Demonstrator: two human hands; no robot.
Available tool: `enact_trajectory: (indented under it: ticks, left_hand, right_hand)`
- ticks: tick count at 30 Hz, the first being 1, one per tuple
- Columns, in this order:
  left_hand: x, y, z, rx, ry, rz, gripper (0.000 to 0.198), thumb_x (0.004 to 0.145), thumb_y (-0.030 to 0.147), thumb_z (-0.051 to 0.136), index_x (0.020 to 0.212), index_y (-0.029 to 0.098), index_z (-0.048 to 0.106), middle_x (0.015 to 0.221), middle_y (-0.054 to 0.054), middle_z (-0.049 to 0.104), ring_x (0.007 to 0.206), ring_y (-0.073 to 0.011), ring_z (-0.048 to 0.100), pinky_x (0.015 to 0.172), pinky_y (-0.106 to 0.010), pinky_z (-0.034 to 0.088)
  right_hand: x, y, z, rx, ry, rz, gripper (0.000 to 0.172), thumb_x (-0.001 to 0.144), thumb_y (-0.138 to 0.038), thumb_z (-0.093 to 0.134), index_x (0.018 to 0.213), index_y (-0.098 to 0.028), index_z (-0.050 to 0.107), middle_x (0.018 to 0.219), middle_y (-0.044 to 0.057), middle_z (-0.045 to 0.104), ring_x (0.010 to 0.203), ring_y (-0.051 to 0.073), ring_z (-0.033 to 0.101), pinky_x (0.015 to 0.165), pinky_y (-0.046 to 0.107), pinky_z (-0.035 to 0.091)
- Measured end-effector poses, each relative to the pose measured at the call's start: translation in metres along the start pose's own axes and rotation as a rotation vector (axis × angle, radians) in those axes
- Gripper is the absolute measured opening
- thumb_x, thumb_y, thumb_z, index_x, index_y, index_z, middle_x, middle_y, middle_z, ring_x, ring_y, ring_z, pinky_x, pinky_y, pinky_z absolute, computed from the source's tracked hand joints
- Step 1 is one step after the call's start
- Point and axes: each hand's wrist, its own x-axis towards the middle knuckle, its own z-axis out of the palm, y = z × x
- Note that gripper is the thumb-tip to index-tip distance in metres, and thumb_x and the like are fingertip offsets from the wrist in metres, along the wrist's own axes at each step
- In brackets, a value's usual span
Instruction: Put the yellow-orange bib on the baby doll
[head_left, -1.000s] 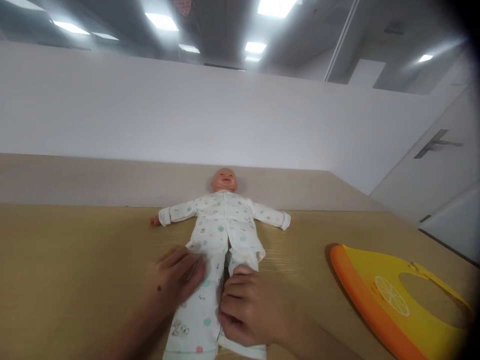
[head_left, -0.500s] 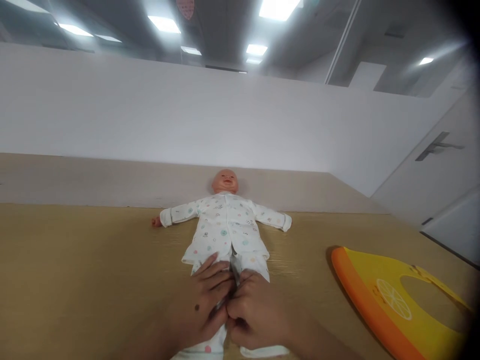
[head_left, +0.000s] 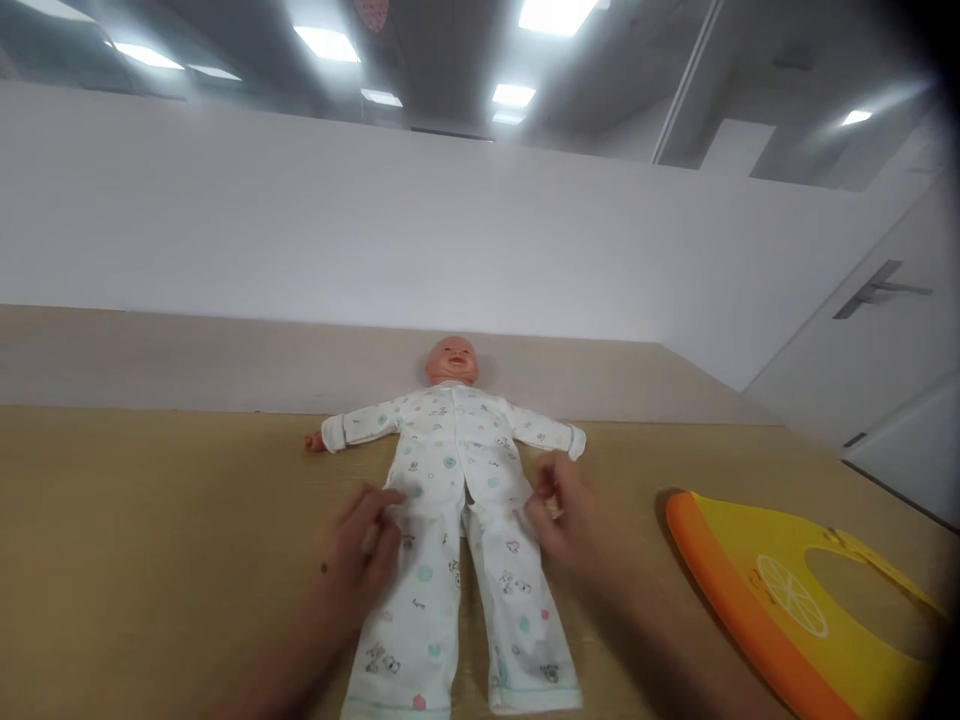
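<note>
1. A baby doll (head_left: 450,480) lies on its back on the wooden table (head_left: 150,520), near the table's far edge and about midway across the view; its head points away from the person, its arms are spread out to either side, and its legs run straight toward the person.
2. The doll wears a white printed shirt (head_left: 459,430) and matching trousers (head_left: 416,610); the two trouser legs lie flat and slightly apart, their cuffs near the lower edge of the view.
3. The left hand (head_left: 360,550) rests at the doll's hip on the left side of the view; its fingers are half curled, with the fingertips (head_left: 391,496) on the cloth where the shirt hem meets the trousers; whether it pinches the cloth cannot be told.
4. The right hand (head_left: 566,515) is at the opposite hip, just beside the shirt hem; it is blurred, the fingers bent inward toward the cloth; whether it has hold of anything cannot be told.
5. Both forearms come in from the lower edge, one on each side of the trouser legs.
6. A yellow bib (head_left: 795,600) with an orange rim and a citrus-slice print lies flat on the table to the right, well apart from the doll.
7. A white wall (head_left: 375,220) rises behind the table; a door (head_left: 892,340) with a grey handle stands at the right.
</note>
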Motion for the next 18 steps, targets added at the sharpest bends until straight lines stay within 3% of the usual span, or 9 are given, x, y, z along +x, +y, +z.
enact_trajectory:
  ticks: [3,6,8,10,12,15,18]
  left_hand:
    - [0.012,-0.022,-0.008,0.085,-0.027,-0.11,0.032,0.077,0.02,0.045,0.108,0.018,0.054,0.088,-0.004,0.059,0.079,-0.0193,0.057,0.072,-0.032,0.048]
    - [0.018,-0.039,-0.015,0.151,-0.262,-0.115,0.058,0.072,0.025,0.052,0.129,0.019,0.044,0.117,-0.008,0.058,0.101,-0.0252,0.056,0.085,-0.036,0.046]
    - [0.019,-0.042,-0.017,0.218,-0.364,-0.144,0.062,0.073,0.033,0.053,0.132,0.019,0.042,0.124,-0.01,0.055,0.108,-0.0282,0.054,0.086,-0.038,0.044]
    - [0.02,-0.038,-0.016,0.307,-0.4,-0.189,0.048,0.08,0.04,0.045,0.123,0.019,0.052,0.114,-0.01,0.06,0.101,-0.0286,0.057,0.08,-0.039,0.045]
    - [0.019,-0.029,-0.013,0.404,-0.421,-0.202,0.038,0.086,0.037,0.035,0.103,0.018,0.062,0.1,-0.01,0.064,0.093,-0.0284,0.059,0.073,-0.038,0.044]
    - [0.017,-0.018,-0.005,0.493,-0.456,-0.144,0.037,0.087,0.029,0.031,0.082,0.018,0.066,0.091,-0.012,0.067,0.091,-0.0296,0.059,0.07,-0.038,0.042]
    - [0.016,-0.016,0.002,0.433,-0.504,-0.112,0.035,0.086,0.028,0.035,0.076,0.019,0.067,0.087,-0.011,0.068,0.089,-0.0276,0.06,0.073,-0.037,0.041]
  right_hand:
    - [0.003,0.026,-0.018,0.112,-0.183,0.126,0.026,0.073,-0.016,0.046,0.098,-0.021,0.047,0.086,0.002,0.054,0.07,0.014,0.052,0.06,0.025,0.044]
    - [-0.006,0.036,-0.017,0.186,-0.333,0.167,0.026,0.077,-0.021,0.047,0.103,-0.023,0.048,0.088,0.004,0.057,0.072,0.017,0.055,0.063,0.029,0.046]
    - [-0.012,0.035,-0.008,0.087,-0.347,0.188,0.016,0.081,-0.026,0.049,0.096,-0.024,0.048,0.082,0.004,0.059,0.07,0.018,0.055,0.063,0.031,0.044]
    - [-0.014,0.034,0.004,-0.057,-0.313,0.208,0.01,0.083,-0.033,0.048,0.085,-0.023,0.046,0.077,0.004,0.06,0.069,0.019,0.054,0.063,0.032,0.042]
    - [-0.013,0.035,0.013,-0.155,-0.294,0.208,0.016,0.085,-0.036,0.046,0.081,-0.02,0.046,0.077,0.004,0.06,0.069,0.019,0.055,0.062,0.031,0.04]
    - [-0.011,0.038,0.02,-0.22,-0.33,0.166,0.02,0.088,-0.032,0.039,0.083,-0.017,0.051,0.084,0.007,0.062,0.075,0.019,0.057,0.067,0.029,0.04]
    - [-0.01,0.039,0.02,-0.23,-0.305,0.193,0.016,0.085,-0.025,0.04,0.078,-0.017,0.052,0.08,0.006,0.063,0.073,0.018,0.057,0.064,0.028,0.038]
